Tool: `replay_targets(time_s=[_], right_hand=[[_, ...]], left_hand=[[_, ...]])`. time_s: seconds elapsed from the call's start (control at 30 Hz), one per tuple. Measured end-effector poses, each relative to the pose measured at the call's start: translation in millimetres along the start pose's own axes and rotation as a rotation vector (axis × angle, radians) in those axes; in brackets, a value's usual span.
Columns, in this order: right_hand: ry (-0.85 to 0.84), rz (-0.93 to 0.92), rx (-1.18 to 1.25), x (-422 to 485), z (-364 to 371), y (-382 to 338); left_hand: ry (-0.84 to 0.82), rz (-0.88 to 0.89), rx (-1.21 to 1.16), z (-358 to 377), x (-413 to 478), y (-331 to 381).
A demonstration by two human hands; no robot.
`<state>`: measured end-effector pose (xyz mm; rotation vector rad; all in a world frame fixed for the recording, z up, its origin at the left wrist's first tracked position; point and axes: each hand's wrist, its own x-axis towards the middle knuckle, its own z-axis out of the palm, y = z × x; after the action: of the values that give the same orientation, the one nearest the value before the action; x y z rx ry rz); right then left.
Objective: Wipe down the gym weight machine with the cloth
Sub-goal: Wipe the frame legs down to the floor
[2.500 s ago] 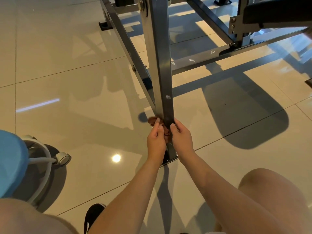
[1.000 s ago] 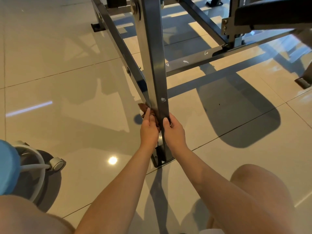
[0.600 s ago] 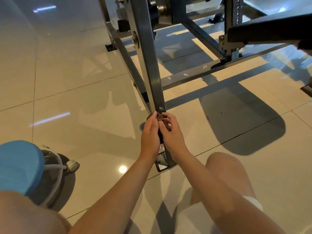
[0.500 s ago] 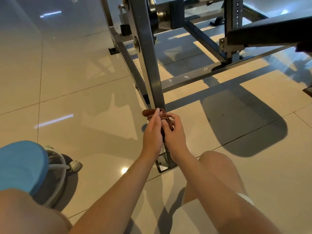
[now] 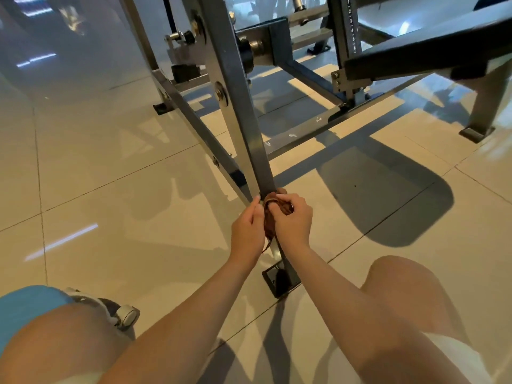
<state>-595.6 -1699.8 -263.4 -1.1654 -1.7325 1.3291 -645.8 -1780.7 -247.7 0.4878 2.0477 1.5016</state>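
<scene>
Head view: both hands meet low on the slanted steel post [image 5: 245, 112] of the weight machine, just above its bolted foot plate [image 5: 278, 281] on the tiled floor [image 5: 110, 206]. The brown cloth [image 5: 269, 221] is wrapped round that post between the 2 hands, and they hide most of it. The left hand [image 5: 247, 230] pinches the cloth's left side with thumb and fingers curled up along the post; the right hand [image 5: 292, 221] grips it from the right, fingers folded over the top folds. A thin strand of cloth hangs below the left hand. Behind the post a diagonal brace [image 5: 191, 123] runs down to the floor, and a floor rail [image 5: 340, 117] crosses to the right toward a numbered upright [image 5: 349, 29]. A dark padded arm [image 5: 432, 49] juts in at upper right, casting a broad shadow on the tiles. The post blocks part of the pivot hardware [image 5: 249, 48] behind it. Near the left knee [image 5: 63, 345] sits a blue stool seat [image 5: 25, 303] with 1 caster wheel [image 5: 128, 318] showing; the right knee [image 5: 401, 295] is bent beside the foot plate.
</scene>
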Motion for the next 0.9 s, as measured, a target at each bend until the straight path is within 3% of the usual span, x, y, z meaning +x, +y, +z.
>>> replay_targets(time_s=[0.1, 0.3, 0.5, 0.73, 0.9], right_hand=[[0.043, 0.120, 0.017, -2, -1, -9], [0.181, -0.031, 0.042, 1, 30, -44], [0.372, 0.367, 0.018, -17, 34, 8], [0.402, 0.097, -0.005, -7, 48, -37], [0.480, 0.380, 0.017, -14, 49, 6]], left_hand=[[-0.069, 0.017, 0.066, -12, 4, -6], [-0.160, 0.070, 0.016, -34, 16, -1], [-0.336, 0.036, 0.074, -44, 16, -17], [-0.429, 0.052, 0.045, -49, 18, -24], [-0.421, -0.008, 0.011, -45, 26, -24]])
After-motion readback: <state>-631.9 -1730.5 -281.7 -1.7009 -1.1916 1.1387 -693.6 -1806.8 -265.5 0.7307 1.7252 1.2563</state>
